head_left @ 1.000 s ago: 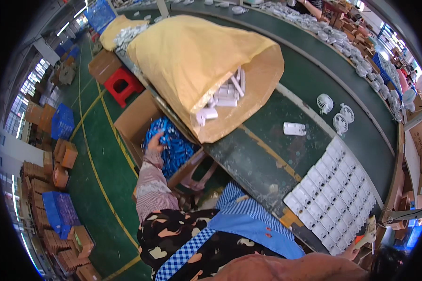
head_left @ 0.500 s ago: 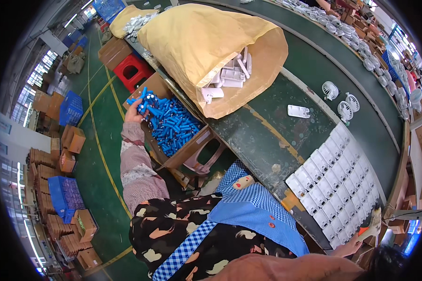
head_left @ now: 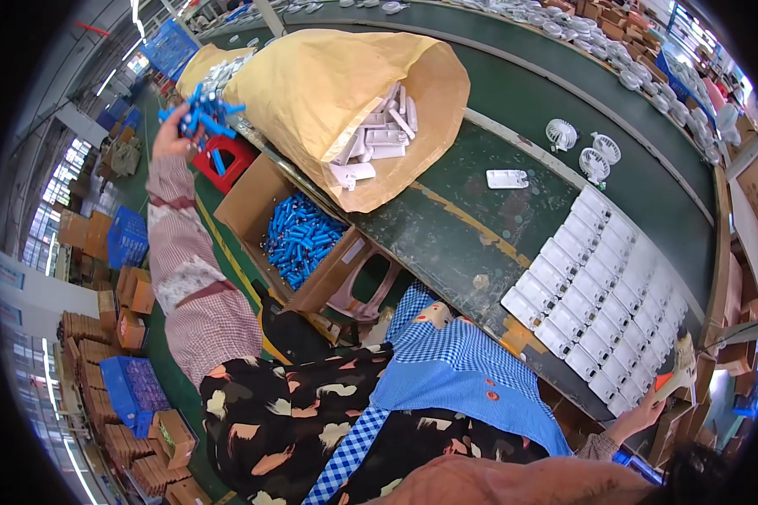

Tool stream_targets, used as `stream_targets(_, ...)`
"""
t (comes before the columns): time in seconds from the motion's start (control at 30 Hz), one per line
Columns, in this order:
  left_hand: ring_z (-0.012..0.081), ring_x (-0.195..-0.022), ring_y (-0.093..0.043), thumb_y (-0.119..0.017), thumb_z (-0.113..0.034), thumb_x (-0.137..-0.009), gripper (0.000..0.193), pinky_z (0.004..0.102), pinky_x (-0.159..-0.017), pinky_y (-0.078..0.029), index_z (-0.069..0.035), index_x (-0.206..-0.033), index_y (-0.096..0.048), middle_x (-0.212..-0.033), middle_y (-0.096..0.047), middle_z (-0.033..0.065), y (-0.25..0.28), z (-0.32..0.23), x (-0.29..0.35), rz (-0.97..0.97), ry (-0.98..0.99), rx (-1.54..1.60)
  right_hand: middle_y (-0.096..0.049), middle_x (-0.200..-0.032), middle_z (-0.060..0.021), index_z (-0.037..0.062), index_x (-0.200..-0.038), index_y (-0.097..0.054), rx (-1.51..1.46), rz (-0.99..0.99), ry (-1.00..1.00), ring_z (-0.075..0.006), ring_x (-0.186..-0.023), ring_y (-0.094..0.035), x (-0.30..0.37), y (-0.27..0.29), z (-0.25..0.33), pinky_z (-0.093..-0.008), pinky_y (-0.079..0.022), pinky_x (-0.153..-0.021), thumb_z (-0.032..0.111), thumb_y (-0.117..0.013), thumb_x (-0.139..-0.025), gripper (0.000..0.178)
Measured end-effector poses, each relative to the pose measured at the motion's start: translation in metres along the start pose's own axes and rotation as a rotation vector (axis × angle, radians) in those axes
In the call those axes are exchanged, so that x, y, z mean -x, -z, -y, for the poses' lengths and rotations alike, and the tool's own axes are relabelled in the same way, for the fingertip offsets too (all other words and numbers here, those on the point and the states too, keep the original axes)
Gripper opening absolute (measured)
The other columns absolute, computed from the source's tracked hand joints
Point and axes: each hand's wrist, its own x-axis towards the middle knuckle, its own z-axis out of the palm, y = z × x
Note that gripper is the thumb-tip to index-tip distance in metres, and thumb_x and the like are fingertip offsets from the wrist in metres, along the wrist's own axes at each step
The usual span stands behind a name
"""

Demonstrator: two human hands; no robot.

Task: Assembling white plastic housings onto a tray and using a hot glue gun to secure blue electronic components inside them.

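Observation:
My left hand point(head_left: 170, 135) is raised high at the upper left, shut on a handful of blue cylindrical cells point(head_left: 202, 116). Below it an open cardboard box point(head_left: 253, 195) holds many more blue cells point(head_left: 299, 237). My right hand point(head_left: 648, 411) is at the lower right, by the table's near edge, gripping a small pale object point(head_left: 680, 370) next to rows of white plastic housings point(head_left: 602, 295). A yellow-brown sack point(head_left: 328, 84) lies on the green table point(head_left: 472, 194), spilling white plastic parts point(head_left: 375, 143).
A single white housing point(head_left: 507, 178) and two small white fan grilles point(head_left: 579, 145) lie on the table. A pink stool point(head_left: 370, 290) stands under the table, a red stool point(head_left: 226, 164) by the box. Stacked cardboard boxes and blue crates point(head_left: 130, 387) line the floor at left.
My left hand has lifted out of the cardboard box with a handful of blue cells and risen up toward the upper left.

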Motion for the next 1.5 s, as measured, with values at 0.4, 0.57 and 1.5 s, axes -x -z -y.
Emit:
stream_targets(0.4,0.0229,-0.079,-0.065,-0.067,-0.015,-0.080,0.023,0.0375,-0.069,-0.057,-0.004,-0.098,-0.058,-0.091,-0.065,0.0095,-0.249,0.061,0.029,0.690,0.103,-0.149,-0.053,-0.085,0.0012,-0.0023,-0.105,-0.056,-0.055,-0.073,0.019,-0.0068,-0.074,-0.044,0.001,0.022,-0.010,-0.0216,-0.035,-0.066,0.007,-0.057,-0.083,0.024)
stream_targets(0.57,0.0223,-0.078,-0.064,-0.066,-0.015,-0.080,0.025,0.0352,-0.061,-0.055,-0.005,-0.101,-0.058,-0.090,-0.064,0.0082,-0.290,0.223,0.050,0.872,0.494,-0.088,-0.054,-0.087,0.0008,-0.0021,-0.108,-0.056,-0.084,-0.131,-0.055,-0.0072,-0.075,-0.045,0.006,0.040,-0.016,-0.0220,-0.036,-0.066,0.006,-0.058,-0.082,0.027)
stream_targets(1.5,0.0251,-0.094,-0.058,-0.061,-0.007,-0.070,0.028,0.0318,-0.083,-0.045,-0.004,-0.098,-0.063,-0.098,-0.061,0.0144,-0.306,0.390,0.083,0.802,-0.353,-1.075,-0.049,-0.083,0.0032,-0.0013,-0.103,-0.057,-0.009,-0.166,-0.042,-0.0062,-0.071,-0.040,0.019,0.032,0.004,-0.0210,-0.033,-0.063,0.005,-0.060,-0.080,0.024)
